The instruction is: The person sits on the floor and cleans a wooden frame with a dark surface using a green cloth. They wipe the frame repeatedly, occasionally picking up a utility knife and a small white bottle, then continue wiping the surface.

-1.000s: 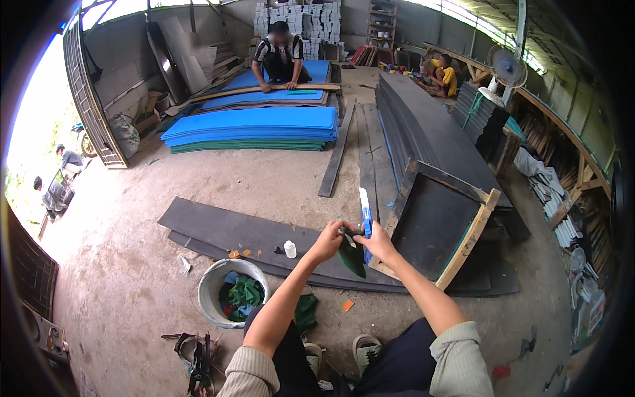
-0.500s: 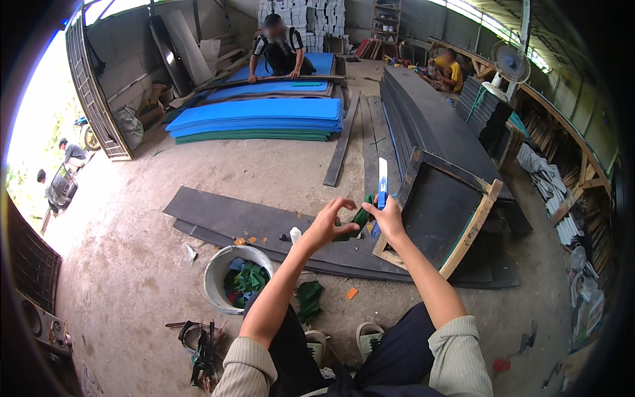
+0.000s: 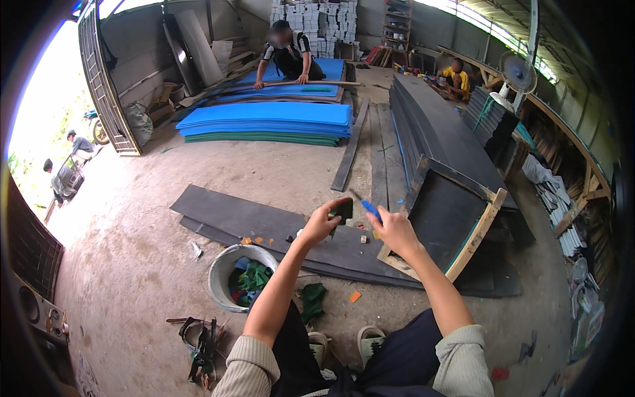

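My left hand (image 3: 322,222) is closed on a dark green scrap of cloth-like material (image 3: 342,209), held up above the dark sheets. In my right hand (image 3: 395,231) is a utility knife (image 3: 370,208) with a blue handle, gripped in a closed fist. Its blade points up and left toward the green scrap, with a small gap between them. Below both hands lie long dark grey sheets (image 3: 218,206) stacked on the floor. Right of my right hand leans a wood-framed dark panel (image 3: 443,212). A white bucket (image 3: 218,278) with green and blue scraps stands left of my left forearm.
Blue and green sheets (image 3: 264,119) are stacked ahead, where a person (image 3: 289,56) leans over more sheets. Another person in yellow (image 3: 456,81) sits at the far right. A tall dark sheet stack (image 3: 436,119) and a fan (image 3: 518,71) stand right. A green scrap (image 3: 312,301) lies near my shoes.
My hands have moved apart. The knife has tilted from upright to pointing up-left, and the green scrap has come away from my right hand, staying in my left.
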`<state>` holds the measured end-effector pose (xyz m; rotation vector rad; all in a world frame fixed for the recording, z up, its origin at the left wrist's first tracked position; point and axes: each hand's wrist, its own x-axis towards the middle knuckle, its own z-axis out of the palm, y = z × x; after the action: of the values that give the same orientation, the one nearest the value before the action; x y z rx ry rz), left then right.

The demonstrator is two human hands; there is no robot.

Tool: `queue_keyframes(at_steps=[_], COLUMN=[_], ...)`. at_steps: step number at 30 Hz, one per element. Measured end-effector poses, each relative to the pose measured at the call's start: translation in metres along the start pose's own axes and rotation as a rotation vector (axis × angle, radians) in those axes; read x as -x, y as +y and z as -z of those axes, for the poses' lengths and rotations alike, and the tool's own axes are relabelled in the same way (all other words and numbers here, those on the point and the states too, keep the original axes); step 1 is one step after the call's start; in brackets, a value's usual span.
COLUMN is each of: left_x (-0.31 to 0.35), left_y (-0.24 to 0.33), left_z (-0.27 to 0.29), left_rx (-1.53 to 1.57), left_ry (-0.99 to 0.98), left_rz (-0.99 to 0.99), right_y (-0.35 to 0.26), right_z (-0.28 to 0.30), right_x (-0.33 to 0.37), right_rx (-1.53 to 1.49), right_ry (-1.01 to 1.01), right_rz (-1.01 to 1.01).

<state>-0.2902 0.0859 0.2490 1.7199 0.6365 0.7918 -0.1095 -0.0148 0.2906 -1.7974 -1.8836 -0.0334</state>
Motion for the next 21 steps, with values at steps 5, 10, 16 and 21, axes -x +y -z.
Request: queue_keyframes(at_steps=[5,10,16,21], left_x=[-0.004,-0.002,0.002,0.003], left_y=[0.003,0.002,0.001,-0.007], left_z=[0.003,0.0,0.0,-0.018], left_rx=[-0.064,-0.055,-0.209,-0.344], left_ry=[0.09,0.055,0.13,0.129], left_rz=[-0.053,-0.024,-0.017,-0.076], right_y=[-0.012,-0.022,-0.028,-0.005], right_z=[0.0,-0.009,-0.031,-0.074], right_x=[0.009,0.01,0.017,0.019], right_rx=[0.269,0.419,0.594,0.637], right_ry=[-0.019,0.015,0.034,0.033], right_rz=[0.188,0.235,0.174,0.168])
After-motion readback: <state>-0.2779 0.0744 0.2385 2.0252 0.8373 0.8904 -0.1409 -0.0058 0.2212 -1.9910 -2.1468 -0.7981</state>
